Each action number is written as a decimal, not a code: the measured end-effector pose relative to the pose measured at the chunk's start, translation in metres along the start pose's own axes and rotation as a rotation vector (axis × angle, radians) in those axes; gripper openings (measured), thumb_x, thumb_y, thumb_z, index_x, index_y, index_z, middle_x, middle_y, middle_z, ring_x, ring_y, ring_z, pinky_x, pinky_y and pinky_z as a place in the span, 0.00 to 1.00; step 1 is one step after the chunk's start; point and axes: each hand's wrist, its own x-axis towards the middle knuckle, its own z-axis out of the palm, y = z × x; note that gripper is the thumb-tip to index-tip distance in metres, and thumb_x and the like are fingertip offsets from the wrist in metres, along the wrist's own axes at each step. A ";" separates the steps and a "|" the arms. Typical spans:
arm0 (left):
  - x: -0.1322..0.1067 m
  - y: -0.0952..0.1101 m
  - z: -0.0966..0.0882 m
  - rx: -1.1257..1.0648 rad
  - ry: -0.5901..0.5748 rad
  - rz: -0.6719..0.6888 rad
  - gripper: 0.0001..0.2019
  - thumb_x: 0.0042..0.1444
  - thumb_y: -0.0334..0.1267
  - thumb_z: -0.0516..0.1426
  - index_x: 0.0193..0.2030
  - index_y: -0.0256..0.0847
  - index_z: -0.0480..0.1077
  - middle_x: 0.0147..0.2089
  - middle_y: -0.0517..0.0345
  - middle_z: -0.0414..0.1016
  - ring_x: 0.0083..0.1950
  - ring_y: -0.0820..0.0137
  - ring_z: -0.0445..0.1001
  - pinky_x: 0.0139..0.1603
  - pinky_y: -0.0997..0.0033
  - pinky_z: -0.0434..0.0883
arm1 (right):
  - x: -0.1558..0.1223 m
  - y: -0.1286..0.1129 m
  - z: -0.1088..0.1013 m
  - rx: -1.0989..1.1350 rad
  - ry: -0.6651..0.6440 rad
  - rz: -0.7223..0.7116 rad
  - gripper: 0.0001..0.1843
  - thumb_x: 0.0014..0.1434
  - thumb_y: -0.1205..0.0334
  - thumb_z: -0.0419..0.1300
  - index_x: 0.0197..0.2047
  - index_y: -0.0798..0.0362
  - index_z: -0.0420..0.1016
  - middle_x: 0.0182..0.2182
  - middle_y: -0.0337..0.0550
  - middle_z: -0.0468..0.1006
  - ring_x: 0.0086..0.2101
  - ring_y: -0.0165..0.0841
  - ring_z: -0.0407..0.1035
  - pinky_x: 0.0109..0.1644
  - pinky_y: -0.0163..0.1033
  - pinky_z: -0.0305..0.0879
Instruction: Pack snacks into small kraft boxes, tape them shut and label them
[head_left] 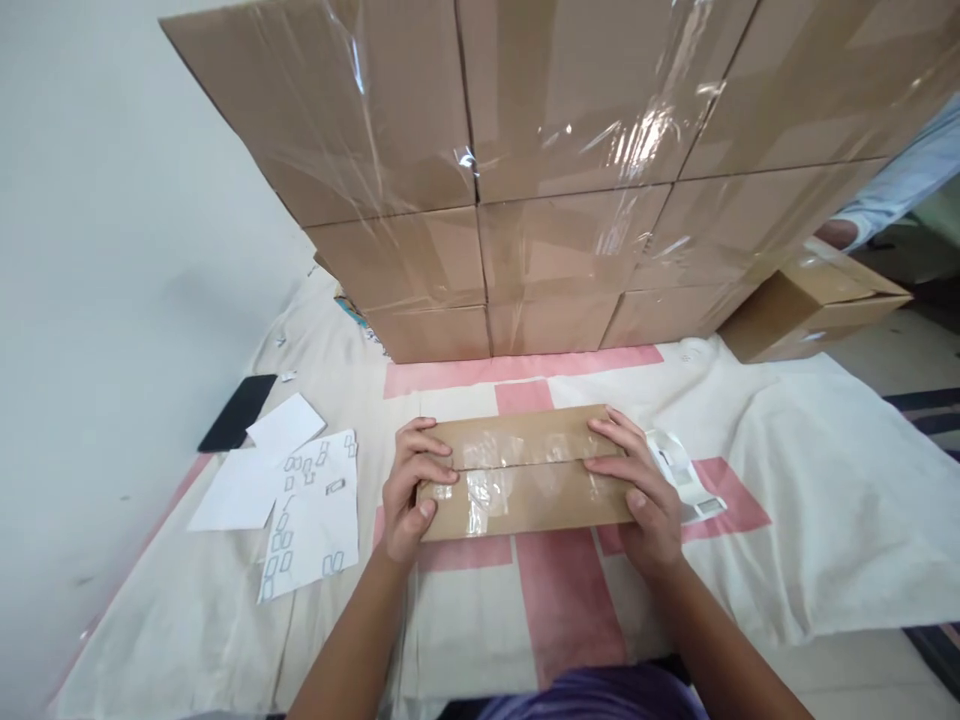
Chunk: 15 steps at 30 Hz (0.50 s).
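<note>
The likeliest trouble is at the seam of the small box point(529, 497), which is before the stack of boxes point(559, 240). The clear tape point(487, 490) over that seam looks creased, so squeezing the ends hard might bow the card and lift the tape. An uneven hold could also tip one end, and a push toward the stack might knock the two together; for now there is a gap between them. The cloth point(817, 540) is rumpled in front of the stack's right side, so its folds could snag an edge if the box were slid that way.

The small box lies crosswise between the person's left hand point(411, 490) and right hand point(646, 495). The fingers of each hand are slightly spread and bent over its top at one end, both thumbs toward the edge farther from the stack, so the two hands hold it together. Whether it rests on the cloth or is lifted a little cannot be told. Papers point(315, 530) lie in front of the stack's left side; a white strip point(686, 475) lies before its right side, just beyond the right hand.
</note>
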 end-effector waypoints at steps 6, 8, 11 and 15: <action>0.002 -0.001 -0.004 0.033 -0.030 0.016 0.16 0.66 0.50 0.51 0.44 0.45 0.76 0.43 0.50 0.71 0.59 0.52 0.67 0.65 0.39 0.62 | 0.004 0.001 0.000 -0.108 -0.011 -0.094 0.20 0.70 0.51 0.49 0.48 0.46 0.80 0.57 0.46 0.76 0.67 0.56 0.57 0.69 0.72 0.50; 0.004 -0.002 -0.005 0.047 -0.039 0.048 0.18 0.67 0.50 0.49 0.46 0.44 0.76 0.42 0.51 0.72 0.55 0.54 0.68 0.64 0.40 0.63 | 0.004 0.003 0.000 -0.117 0.004 -0.115 0.20 0.71 0.50 0.48 0.50 0.46 0.79 0.57 0.46 0.77 0.66 0.56 0.59 0.69 0.73 0.50; 0.004 -0.005 -0.004 0.063 -0.029 0.077 0.20 0.68 0.51 0.46 0.44 0.44 0.76 0.40 0.50 0.72 0.55 0.54 0.68 0.62 0.41 0.64 | 0.005 0.004 0.001 -0.127 0.009 -0.144 0.21 0.71 0.49 0.47 0.52 0.47 0.78 0.56 0.48 0.77 0.64 0.56 0.61 0.68 0.74 0.52; 0.002 -0.009 -0.003 0.069 -0.013 0.089 0.22 0.69 0.51 0.45 0.43 0.44 0.76 0.40 0.50 0.72 0.55 0.53 0.67 0.60 0.41 0.65 | 0.007 0.004 0.001 -0.139 -0.011 -0.169 0.21 0.71 0.51 0.46 0.51 0.47 0.79 0.56 0.48 0.77 0.64 0.55 0.61 0.67 0.73 0.53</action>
